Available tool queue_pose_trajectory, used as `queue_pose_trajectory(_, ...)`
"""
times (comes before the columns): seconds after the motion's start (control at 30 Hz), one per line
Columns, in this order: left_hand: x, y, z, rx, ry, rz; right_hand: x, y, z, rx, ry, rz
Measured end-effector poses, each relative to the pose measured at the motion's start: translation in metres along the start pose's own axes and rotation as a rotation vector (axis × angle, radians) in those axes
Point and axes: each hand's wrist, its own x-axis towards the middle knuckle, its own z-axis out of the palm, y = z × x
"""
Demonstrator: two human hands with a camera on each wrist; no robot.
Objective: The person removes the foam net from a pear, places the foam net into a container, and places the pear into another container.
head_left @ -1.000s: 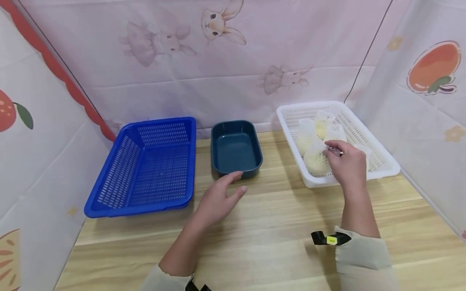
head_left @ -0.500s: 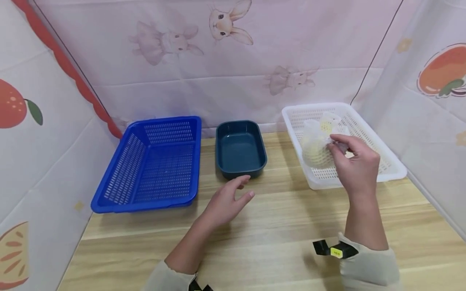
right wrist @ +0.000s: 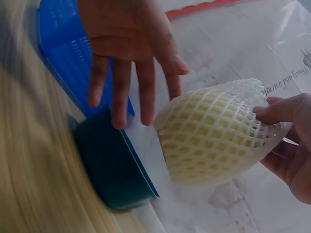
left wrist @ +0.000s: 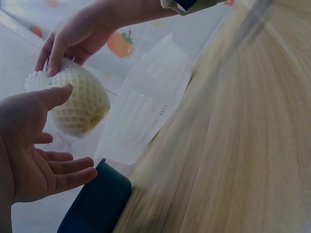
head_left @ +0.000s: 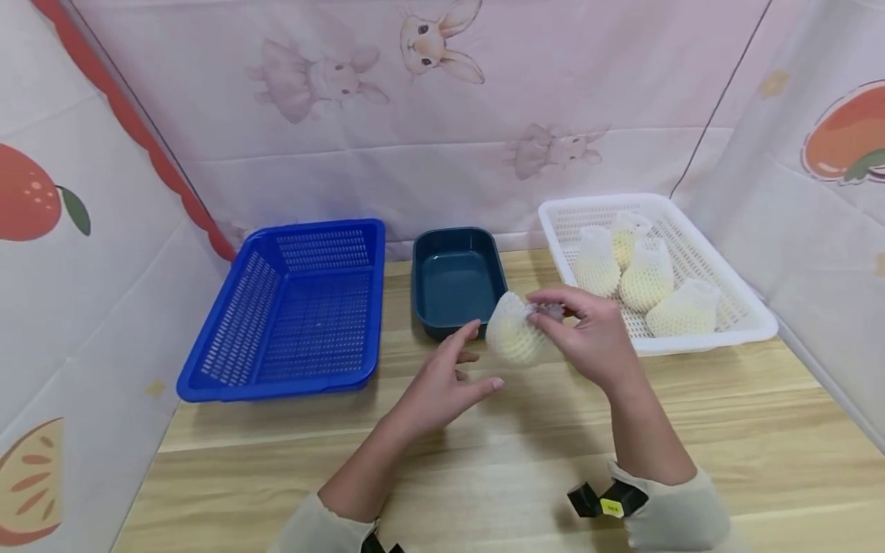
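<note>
A pale yellow pear in a white foam net [head_left: 513,339] hangs above the table, in front of the teal dish. My right hand [head_left: 589,332] pinches the gathered top of the net between thumb and fingers. In the left wrist view, the pear's brown end [left wrist: 95,119] faces down toward the table. My left hand [head_left: 442,388] is held to the left of the pear, fingers spread and thumb apart. In the right wrist view, the fingers of that hand [right wrist: 131,53] reach close to the net; whether they touch it I cannot tell.
Several more netted fruits [head_left: 646,280] lie in the white slotted basket [head_left: 743,322] at right. A teal dish [head_left: 458,284] stands at centre back. The blue slotted basket [head_left: 311,330] sits to its left. Printed cloth walls [head_left: 442,177] enclose the table.
My right hand has lifted the netted pear out of the white basket and carried it left toward my left hand. The left hand has shifted slightly right, its fingers spread wider.
</note>
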Motion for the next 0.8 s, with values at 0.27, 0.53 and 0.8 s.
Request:
queue_pose_trajectory(0.27,-0.001,-0.001,0.002,0.026,0.047,0.034,-0.006,-0.007,0.023,-0.005,-0.179,0.084)
queue_pose_trajectory(0.53,0.000,-0.006,-0.002,0.105,0.063,0.034,-0.011,-0.007,0.040,-0.019,-0.277,0.118)
queue_pose_trajectory(0.8,0.003,-0.012,-0.007,0.195,0.000,0.007,-0.012,-0.006,0.050,-0.064,-0.395,0.182)
